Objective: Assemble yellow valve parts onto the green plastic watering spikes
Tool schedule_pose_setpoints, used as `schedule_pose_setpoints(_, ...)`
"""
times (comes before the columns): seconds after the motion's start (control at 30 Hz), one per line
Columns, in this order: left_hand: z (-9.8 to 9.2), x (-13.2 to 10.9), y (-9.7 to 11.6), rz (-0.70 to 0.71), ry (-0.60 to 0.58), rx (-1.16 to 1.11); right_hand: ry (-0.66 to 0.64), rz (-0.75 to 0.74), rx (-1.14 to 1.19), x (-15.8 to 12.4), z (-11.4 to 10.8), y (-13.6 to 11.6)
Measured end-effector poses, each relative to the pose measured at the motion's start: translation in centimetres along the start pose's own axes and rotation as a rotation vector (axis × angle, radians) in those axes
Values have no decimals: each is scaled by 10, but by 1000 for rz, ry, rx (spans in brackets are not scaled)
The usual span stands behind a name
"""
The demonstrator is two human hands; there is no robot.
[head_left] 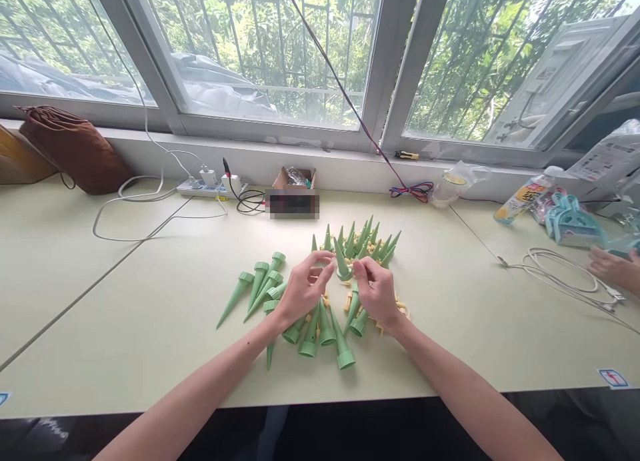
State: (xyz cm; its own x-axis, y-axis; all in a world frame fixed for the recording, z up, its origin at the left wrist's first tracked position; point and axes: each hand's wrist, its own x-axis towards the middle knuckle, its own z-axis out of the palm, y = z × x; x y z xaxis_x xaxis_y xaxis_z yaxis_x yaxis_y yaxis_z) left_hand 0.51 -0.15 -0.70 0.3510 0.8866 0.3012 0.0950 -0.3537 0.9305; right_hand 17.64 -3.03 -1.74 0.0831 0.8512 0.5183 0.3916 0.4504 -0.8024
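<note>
My left hand [307, 286] is closed with fingers curled and thumb near the index tip; a tiny pale bit may sit there, too small to name. My right hand [376, 289] makes a pinch, and what its fingertips hold cannot be made out. Between the two hands a green plastic spike [342, 262] points up, wide base down; whether a hand touches it is unclear. Behind them, several green spikes [361, 240] stand upright. More spikes [345, 356] with ribbed caps lie in front and to the left. Small yellow plastic pieces [401, 309] are scattered around my right hand.
At the back are a power strip [193, 188] with cables, a small cardboard box [294, 178] and a bundled red-blue wire [413, 191]. On the right lie a bottle [525, 198], teal dustpans [575, 221] and a white cable [555, 274]. Another person's hand [615, 268] reaches in there.
</note>
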Motion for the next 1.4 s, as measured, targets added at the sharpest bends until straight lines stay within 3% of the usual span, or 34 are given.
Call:
schedule_pose_setpoints(0.13, -1, 0, 1, -150, -43, -113, -3, -19, -4, 0, 0, 1)
schedule_pose_setpoints(0.33, -3, 1, -1, -340, -273, -322, -79, -65, 18, -1, 0, 3)
schedule_pose_setpoints(1.4, -4, 2, -9, -349, -293, -355, -112, -131, 23, 1, -1, 2)
